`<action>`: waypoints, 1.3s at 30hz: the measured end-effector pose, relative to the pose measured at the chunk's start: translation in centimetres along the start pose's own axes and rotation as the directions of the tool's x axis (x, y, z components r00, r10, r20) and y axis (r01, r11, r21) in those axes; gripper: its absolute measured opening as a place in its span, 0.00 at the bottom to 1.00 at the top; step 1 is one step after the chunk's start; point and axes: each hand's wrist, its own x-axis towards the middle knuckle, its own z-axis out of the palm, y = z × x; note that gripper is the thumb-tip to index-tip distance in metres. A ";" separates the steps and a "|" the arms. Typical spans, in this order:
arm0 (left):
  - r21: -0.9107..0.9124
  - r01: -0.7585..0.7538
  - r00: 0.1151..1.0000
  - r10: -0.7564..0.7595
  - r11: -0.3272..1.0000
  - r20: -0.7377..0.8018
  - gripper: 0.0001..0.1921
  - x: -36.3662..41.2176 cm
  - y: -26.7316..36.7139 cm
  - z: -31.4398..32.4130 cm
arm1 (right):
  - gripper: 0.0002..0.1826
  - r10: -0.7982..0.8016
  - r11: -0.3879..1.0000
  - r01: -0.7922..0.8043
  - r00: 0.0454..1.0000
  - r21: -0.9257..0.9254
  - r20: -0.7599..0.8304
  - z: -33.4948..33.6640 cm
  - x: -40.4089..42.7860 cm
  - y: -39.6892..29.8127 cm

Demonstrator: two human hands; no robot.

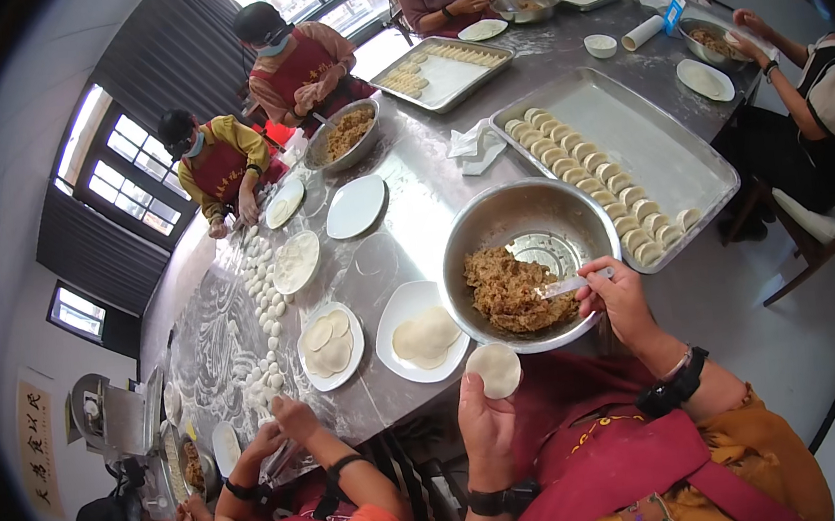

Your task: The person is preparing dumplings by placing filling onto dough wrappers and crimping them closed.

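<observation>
A round dough wrapper point(494, 370) rests on the fingers of my left hand point(484, 423), just outside the near rim of a steel mixing bowl point(458, 215). My right hand point(621, 301) grips the handle of a spatula-like utensil point(571, 285) over the bowl's right side. The utensil's far end reaches into brown minced filling point(511, 289), so its tip is partly hidden. Left of the bowl, a white plate point(389, 361) carries overlapping wrappers point(425, 337). Behind the bowl to the right, rows of folded dumplings point(590, 176) fill the left part of a metal tray point(667, 153).
At my left a co-worker's hands point(283, 428) work by floured dough pieces point(266, 305). Another plate of wrappers point(327, 342) and a bare white plate point(356, 206) lie on the steel table point(409, 178). Crumpled paper point(476, 145) lies beside the tray. Other people work around the table.
</observation>
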 end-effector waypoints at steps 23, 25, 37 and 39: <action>-0.109 0.028 0.975 -0.003 0.994 0.221 0.26 3.9 0.3 5.5 | 0.11 -0.388 0.834 0.470 0.872 -0.290 0.298 0.4 -2.2 -4.7; -0.179 0.058 0.968 -0.012 0.982 0.249 0.27 3.7 0.4 6.6 | 0.10 -0.432 0.759 0.552 0.824 -0.346 0.367 1.3 -3.2 -5.6; -0.191 0.060 0.964 -0.007 0.980 0.266 0.34 3.5 -0.1 6.4 | 0.15 -0.398 -0.039 0.944 0.285 -0.326 0.872 1.9 -5.1 -4.4; -0.180 0.038 0.970 0.007 0.983 0.243 0.34 3.6 -0.2 6.1 | 0.14 -0.398 -0.023 0.941 0.300 -0.337 0.867 2.3 -5.0 -4.8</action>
